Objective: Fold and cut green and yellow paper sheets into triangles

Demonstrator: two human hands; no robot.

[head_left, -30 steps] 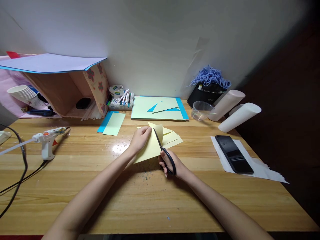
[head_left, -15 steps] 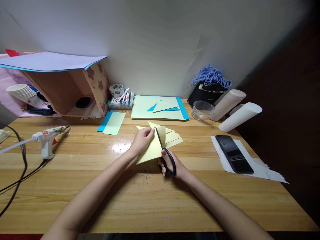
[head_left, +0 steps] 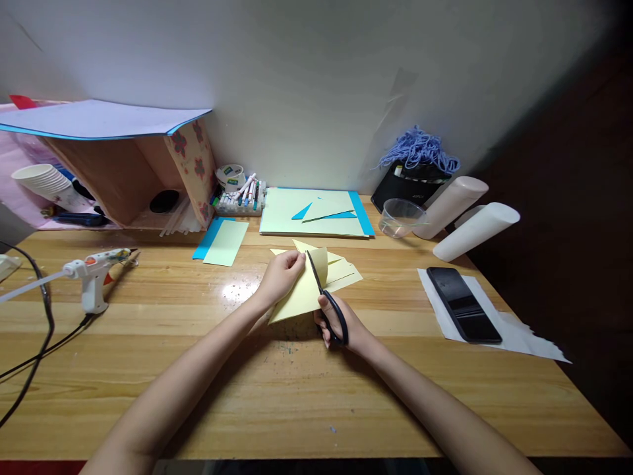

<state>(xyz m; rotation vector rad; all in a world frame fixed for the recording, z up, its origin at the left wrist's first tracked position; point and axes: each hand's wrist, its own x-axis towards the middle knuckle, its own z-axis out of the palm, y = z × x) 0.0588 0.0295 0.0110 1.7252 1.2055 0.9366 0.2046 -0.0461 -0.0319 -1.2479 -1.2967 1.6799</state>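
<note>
My left hand (head_left: 281,277) pinches a sheet of pale yellow paper (head_left: 297,298) at its upper part, holding it above the table. Black-handled scissors (head_left: 336,323) sit in my right hand (head_left: 349,323), the thumb through one loop and fingers at the other. Their blades lie along a cut in the sheet, tips close to my left fingertips. To the right of the blades a flap of the paper curls upward. Behind and beneath it, more yellow paper pieces (head_left: 346,275) rest on the wooden table (head_left: 316,389).
At left lie a glue gun (head_left: 93,277) with its cable and an open pink box (head_left: 192,171). Markers (head_left: 244,194) and a stack of coloured paper (head_left: 287,214) stand along the wall. At right are a clear cup (head_left: 399,218), paper rolls (head_left: 475,231) and a phone (head_left: 462,303).
Almost nothing differs. The lower edge of the sheet and my right fingers have shifted very slightly; both hands keep their holds.
</note>
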